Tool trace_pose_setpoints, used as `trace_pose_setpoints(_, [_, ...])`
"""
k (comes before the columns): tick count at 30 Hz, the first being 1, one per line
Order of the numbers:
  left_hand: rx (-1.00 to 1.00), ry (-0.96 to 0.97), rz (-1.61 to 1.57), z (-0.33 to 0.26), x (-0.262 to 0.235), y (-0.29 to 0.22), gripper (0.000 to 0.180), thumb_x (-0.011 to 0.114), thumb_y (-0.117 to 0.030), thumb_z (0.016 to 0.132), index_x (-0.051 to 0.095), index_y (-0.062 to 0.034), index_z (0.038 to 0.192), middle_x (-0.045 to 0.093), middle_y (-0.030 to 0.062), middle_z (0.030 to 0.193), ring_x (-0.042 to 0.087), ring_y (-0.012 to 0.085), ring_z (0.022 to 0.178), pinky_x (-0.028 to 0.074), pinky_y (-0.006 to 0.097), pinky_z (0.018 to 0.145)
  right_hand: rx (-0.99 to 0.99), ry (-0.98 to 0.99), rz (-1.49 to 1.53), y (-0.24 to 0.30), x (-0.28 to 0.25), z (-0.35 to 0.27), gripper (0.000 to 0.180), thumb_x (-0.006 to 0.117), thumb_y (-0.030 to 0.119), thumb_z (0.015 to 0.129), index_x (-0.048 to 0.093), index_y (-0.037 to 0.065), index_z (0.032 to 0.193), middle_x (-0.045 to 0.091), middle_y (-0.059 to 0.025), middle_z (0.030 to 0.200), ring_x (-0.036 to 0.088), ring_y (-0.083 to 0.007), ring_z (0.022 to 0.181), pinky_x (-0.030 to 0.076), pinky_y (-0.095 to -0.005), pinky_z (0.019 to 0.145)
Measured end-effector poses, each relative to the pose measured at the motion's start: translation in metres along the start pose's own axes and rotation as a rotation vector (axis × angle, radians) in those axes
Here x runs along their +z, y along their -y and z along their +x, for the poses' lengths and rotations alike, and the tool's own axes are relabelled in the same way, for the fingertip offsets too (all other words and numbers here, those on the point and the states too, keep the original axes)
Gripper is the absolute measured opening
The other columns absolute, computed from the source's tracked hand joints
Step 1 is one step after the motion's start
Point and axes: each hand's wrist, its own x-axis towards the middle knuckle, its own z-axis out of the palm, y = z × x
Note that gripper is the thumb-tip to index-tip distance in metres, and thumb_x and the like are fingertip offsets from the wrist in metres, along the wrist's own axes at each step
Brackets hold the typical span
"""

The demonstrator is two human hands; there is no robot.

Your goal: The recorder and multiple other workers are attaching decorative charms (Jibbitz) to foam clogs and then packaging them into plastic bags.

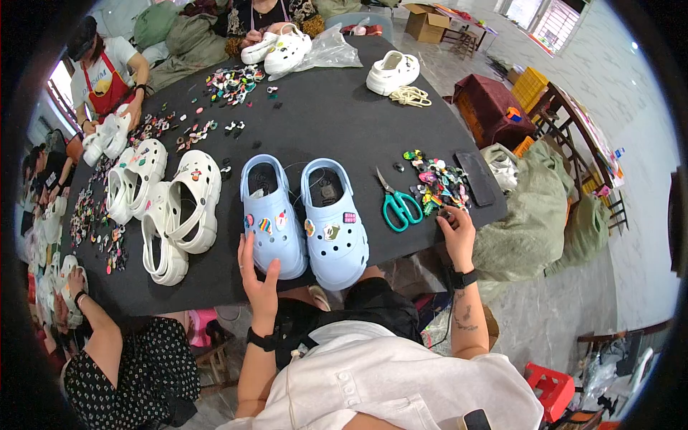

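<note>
Two light blue clogs stand side by side at the table's near edge, toes toward me. Charms sit in the straps and toes of both the left clog (283, 247) and the right clog (337, 251). My left hand (259, 287) is on the left clog's toe, thumb over the front and fingers along its outer side. At the near edge of a pile of colourful shoe charms (437, 179), my right hand (459, 233) pinches a small dark piece, partly hidden by the fingertips. Scissors (401, 211) with teal handles lie open left of it.
Several white clogs (193, 201) stand to the left, among scattered charms (97, 222). A black flat case (479, 178) lies at the right edge. A white clog (393, 72) and beige cord (410, 97) are at the back. Co-workers handle white clogs (289, 51) around the table.
</note>
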Motion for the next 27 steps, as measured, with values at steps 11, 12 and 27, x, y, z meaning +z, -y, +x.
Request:
trace_pose_setpoints(11, [0.117,-0.068,0.107,-0.003,0.008,0.009,0.061,0.054,-0.036,0.094,0.04,-0.0057,0.146,0.034,0.0219,0.152,0.033,0.0355,0.14,0.024,0.045,0.114,0.016,-0.065,0.206,-0.025,0.008,-0.012,0.02,0.073,-0.002,0.078,0.06,0.002,0.092,0.059,-0.0061,0.084,0.056,-0.0154,0.07,0.047,-0.028,0.067])
trace_pose_setpoints(12, [0.123,-0.068,0.117,-0.003,0.008,0.011,0.061,0.053,-0.036,0.094,0.04,-0.0055,0.145,0.034,0.022,0.152,0.034,0.0357,0.139,0.024,0.045,0.114,0.026,-0.073,0.216,-0.019,0.007,-0.011,0.019,0.072,-0.003,0.079,0.059,0.002,0.092,0.059,-0.0057,0.084,0.057,-0.0153,0.071,0.047,-0.028,0.067])
trace_pose_setpoints(27, [0.143,-0.07,0.177,-0.004,0.006,0.015,0.065,0.048,-0.046,0.097,0.04,-0.0046,0.145,0.035,0.0242,0.151,0.036,0.0381,0.138,0.026,0.046,0.112,0.028,-0.117,0.171,-0.01,0.008,-0.007,0.017,0.069,-0.005,0.081,0.059,0.002,0.092,0.057,-0.0054,0.086,0.056,-0.0155,0.072,0.047,-0.0285,0.067])
